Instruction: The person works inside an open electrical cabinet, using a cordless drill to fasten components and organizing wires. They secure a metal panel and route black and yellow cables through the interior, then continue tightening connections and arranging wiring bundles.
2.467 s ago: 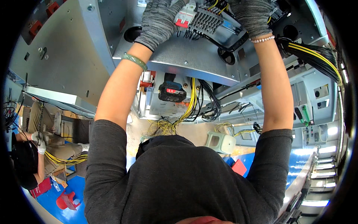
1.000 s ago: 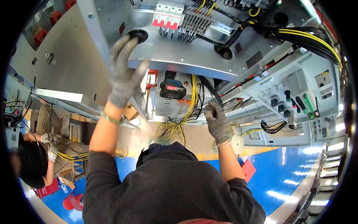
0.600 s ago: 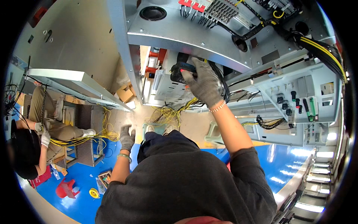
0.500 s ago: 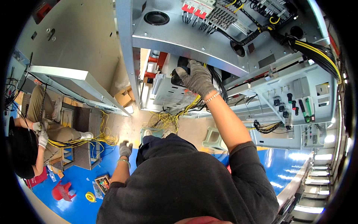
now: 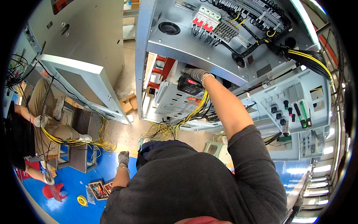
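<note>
My right hand (image 5: 195, 72), in a grey knitted glove, reaches into the opening below the cabinet's metal shelf. It is closed around a black cordless power tool (image 5: 190, 86); the battery end with a red patch faces me, and the tool's front is hidden. Beneath the tool is a slotted metal housing (image 5: 175, 103), with yellow and black cables (image 5: 201, 104) running down beside it. My left hand (image 5: 123, 158), gloved too, hangs low beside my body above the floor. Its fingers are drawn together and nothing shows in them.
Breakers (image 5: 206, 18) and wiring sit on the upper shelf. An open door panel (image 5: 276, 108) with switches stands at right, another door (image 5: 74, 67) at left. A co-worker (image 5: 22, 127) sits at left by yellow cables (image 5: 74, 142). A toolbox (image 5: 98, 190) and red stool (image 5: 54, 192) are on the floor.
My right hand has gone further in under the shelf, and the tool has turned so its battery end shows. My left hand's spread fingers have drawn together. The co-worker's one hand has lowered.
</note>
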Demonstrator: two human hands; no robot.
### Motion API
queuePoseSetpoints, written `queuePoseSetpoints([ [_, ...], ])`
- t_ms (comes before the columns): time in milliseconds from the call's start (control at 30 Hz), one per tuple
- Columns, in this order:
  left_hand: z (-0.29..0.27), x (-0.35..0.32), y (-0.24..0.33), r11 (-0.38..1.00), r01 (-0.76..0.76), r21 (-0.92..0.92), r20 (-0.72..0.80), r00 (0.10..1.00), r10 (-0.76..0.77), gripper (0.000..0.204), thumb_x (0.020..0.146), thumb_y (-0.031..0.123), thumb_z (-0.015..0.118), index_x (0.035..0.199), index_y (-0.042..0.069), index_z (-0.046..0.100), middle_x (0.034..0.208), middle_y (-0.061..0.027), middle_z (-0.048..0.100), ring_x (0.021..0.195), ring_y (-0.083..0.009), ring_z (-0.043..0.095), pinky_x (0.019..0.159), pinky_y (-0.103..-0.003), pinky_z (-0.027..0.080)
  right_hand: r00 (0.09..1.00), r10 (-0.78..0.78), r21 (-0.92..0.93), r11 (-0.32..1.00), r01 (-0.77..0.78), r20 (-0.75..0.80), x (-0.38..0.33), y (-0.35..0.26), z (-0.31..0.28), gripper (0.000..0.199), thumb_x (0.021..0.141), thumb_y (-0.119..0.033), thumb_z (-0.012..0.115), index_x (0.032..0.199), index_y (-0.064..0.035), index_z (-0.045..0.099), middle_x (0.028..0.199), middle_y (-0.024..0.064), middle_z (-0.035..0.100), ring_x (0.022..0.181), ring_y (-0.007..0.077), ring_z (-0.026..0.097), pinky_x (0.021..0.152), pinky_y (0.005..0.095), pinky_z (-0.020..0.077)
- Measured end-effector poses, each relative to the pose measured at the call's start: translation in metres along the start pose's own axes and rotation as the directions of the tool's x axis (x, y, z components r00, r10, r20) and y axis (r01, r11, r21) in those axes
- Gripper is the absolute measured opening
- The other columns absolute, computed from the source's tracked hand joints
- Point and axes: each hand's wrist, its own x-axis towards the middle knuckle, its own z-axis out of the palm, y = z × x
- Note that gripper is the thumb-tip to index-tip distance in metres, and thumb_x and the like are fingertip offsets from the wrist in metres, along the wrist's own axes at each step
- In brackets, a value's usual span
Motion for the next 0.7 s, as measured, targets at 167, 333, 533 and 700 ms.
queuePoseSetpoints([
  [167,-0.003,-0.009,0.049,1.0,-0.02,-0.018,0.017,1.0,0.021,0.032,0.082,0.03,0.075,0.102,0.006,0.069,0.098,-0.0173,0.071,0.095,-0.0317,0.067,0.085,-0.04,0.051,0.998,0.064,0.046,0.997,-0.064,-0.001,0.022,0.007,0.012,0.072,0.083,-0.053,0.06,0.14,-0.0106,0.05,0.149,0.0144,0.043,0.138,0.0322,0.037,0.113,0.0377,0.0295],
  [333,-0.012,-0.008,0.041,0.997,-0.043,0.071,0.051,0.998,0.039,0.032,0.083,0.034,0.072,0.101,0.007,0.07,0.097,-0.0176,0.071,0.093,-0.0326,0.068,0.085,-0.041,0.052,0.976,0.129,0.161,0.982,-0.101,-0.173,-0.002,0.01,0.019,0.075,0.078,-0.053,0.068,0.133,-0.0034,0.056,0.138,0.0212,0.054,0.128,0.0346,0.05,0.107,0.0373,0.0366],
  [533,-0.034,-0.009,0.043,0.975,-0.062,0.212,0.115,0.993,0.038,0.033,0.084,0.037,0.068,0.098,0.007,0.07,0.096,-0.0188,0.071,0.095,-0.0344,0.067,0.086,-0.042,0.051,0.986,0.112,-0.047,0.992,-0.118,-0.123,-0.048,-0.006,0.004,0.083,0.078,-0.06,0.066,0.131,0.0034,0.055,0.131,0.025,0.058,0.124,0.0368,0.054,0.104,0.0382,0.0397],
  [700,-0.038,-0.008,0.06,0.985,-0.096,0.143,0.086,0.993,0.084,0.033,0.084,0.034,0.07,0.102,0.006,0.069,0.1,-0.0197,0.07,0.097,-0.0339,0.067,0.087,-0.041,0.051,0.999,0.03,-0.107,0.994,-0.025,0.046,-0.087,-0.01,-0.013,0.072,0.077,-0.063,0.065,0.107,0.0021,0.069,0.104,0.0242,0.069,0.1,0.0364,0.066,0.089,0.0403,0.0505],
])
